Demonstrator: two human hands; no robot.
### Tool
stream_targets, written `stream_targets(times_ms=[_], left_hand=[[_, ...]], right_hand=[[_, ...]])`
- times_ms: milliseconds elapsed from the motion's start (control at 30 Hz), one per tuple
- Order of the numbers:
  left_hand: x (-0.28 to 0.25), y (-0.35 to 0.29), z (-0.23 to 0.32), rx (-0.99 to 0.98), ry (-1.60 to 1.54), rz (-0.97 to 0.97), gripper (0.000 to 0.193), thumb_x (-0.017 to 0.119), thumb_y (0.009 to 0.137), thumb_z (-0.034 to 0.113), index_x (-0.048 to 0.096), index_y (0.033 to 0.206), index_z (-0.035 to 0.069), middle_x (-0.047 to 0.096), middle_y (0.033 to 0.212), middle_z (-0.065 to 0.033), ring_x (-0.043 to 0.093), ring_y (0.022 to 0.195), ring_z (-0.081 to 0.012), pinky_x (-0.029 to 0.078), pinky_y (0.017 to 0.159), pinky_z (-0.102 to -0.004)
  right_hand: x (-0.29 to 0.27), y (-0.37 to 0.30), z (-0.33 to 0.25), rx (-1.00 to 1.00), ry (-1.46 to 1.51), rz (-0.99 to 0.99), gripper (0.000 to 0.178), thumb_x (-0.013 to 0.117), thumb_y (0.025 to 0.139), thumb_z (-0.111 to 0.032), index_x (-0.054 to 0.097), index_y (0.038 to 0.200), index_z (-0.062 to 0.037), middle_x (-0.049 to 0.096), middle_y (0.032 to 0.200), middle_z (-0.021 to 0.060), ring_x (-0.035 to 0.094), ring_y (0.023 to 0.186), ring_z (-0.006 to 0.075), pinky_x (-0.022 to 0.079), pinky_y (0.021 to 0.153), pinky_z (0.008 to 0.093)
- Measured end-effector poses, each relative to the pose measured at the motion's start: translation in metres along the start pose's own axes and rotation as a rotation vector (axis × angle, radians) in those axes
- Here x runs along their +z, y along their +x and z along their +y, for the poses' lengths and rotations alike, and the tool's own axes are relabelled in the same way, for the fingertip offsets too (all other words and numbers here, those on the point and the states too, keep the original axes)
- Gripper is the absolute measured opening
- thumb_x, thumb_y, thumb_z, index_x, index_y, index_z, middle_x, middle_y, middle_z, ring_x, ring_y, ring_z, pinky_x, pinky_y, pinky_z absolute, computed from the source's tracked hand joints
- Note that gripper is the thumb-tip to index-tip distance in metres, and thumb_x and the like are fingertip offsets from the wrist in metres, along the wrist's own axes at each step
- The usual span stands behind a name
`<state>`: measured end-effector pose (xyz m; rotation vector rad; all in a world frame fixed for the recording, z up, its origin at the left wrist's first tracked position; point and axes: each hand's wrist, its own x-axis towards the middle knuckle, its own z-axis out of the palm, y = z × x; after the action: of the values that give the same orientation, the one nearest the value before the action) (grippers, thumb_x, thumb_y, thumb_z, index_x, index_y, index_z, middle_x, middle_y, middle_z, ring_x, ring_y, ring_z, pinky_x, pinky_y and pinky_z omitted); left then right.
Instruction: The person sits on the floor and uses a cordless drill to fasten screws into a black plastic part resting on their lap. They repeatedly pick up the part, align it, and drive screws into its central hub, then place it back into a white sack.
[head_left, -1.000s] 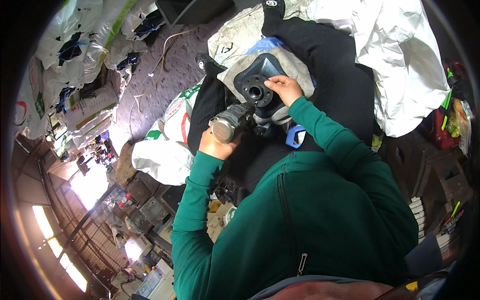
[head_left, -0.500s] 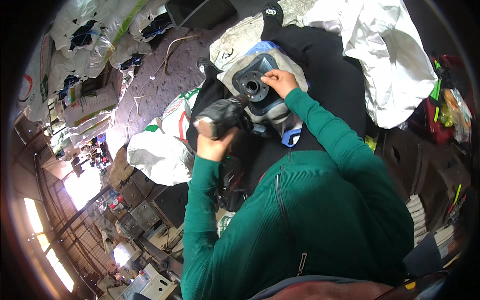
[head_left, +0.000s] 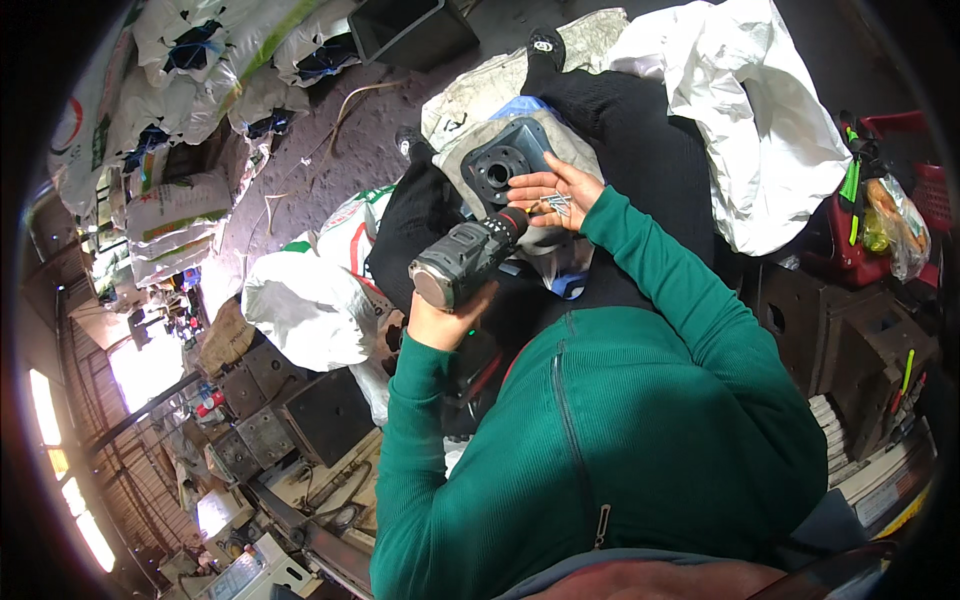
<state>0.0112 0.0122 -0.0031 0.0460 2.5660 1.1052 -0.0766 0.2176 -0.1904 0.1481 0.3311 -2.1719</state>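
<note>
Left hand wraps the grip of a dark cordless drill, its chuck aimed at about 2 o'clock. Right hand is spread palm-up with a small pile of silver screws lying on it; drill nose is right by the fingers, can't tell if touching. Black disc with holes sits on a dark squarish plate, between the legs, at 12 o'clock from view centre. From the disc: drill at 7 o'clock, right hand at 4, black bin at 11, big white sack at 3, white bag at 8.
</note>
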Motion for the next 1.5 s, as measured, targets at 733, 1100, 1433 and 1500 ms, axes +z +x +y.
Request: stream_targets(times_ms=[733,1100,1433,1500], left_hand=[[-0.018,0.004,-0.012,-0.017,-0.018,0.024,0.034,0.074,0.073,0.012,0.063,0.104,0.005,0.066,0.093,-0.0074,0.064,0.082,-0.0185,0.05,0.075,-0.0325],[-0.034,0.009,-0.018,0.105,0.193,-0.092,0.037,0.074,0.071,0.013,0.062,0.105,0.004,0.065,0.1,-0.011,0.063,0.092,-0.0247,0.049,0.081,-0.0358],[-0.036,0.035,-0.012,-0.047,0.194,-0.121,0.043,0.073,0.071,0.013,0.059,0.11,0.003,0.063,0.107,-0.0142,0.061,0.099,-0.027,0.048,0.086,-0.0358],[-0.032,0.045,-0.014,-0.054,0.202,-0.114,0.042,0.073,0.072,0.015,0.059,0.11,0.004,0.065,0.102,-0.0132,0.063,0.094,-0.0253,0.049,0.082,-0.0347]], right_hand=[[0.005,0.002,0.006,-0.031,-0.161,0.129,0.03,0.058,0.09,-0.014,0.055,0.117,-0.0026,0.062,0.108,0.0087,0.063,0.096,0.0143,0.057,0.074,0.0253],[-0.001,0.003,-0.002,0.113,-0.237,0.055,0.033,0.06,0.088,-0.015,0.054,0.118,-0.0029,0.063,0.103,0.0071,0.065,0.088,0.0122,0.057,0.069,0.0223],[-0.019,0.014,0.007,-0.089,-0.444,0.634,0.026,0.057,0.088,-0.03,0.064,0.105,-0.0108,0.056,0.077,-0.0007,0.039,0.049,0.0055,0.03,0.04,0.0178],[-0.033,0.019,0.004,-0.219,-0.267,0.726,0.028,0.063,0.085,-0.033,0.065,0.102,-0.0098,0.05,0.068,-0.0036,0.037,0.048,0.0049,0.029,0.04,0.0199]])
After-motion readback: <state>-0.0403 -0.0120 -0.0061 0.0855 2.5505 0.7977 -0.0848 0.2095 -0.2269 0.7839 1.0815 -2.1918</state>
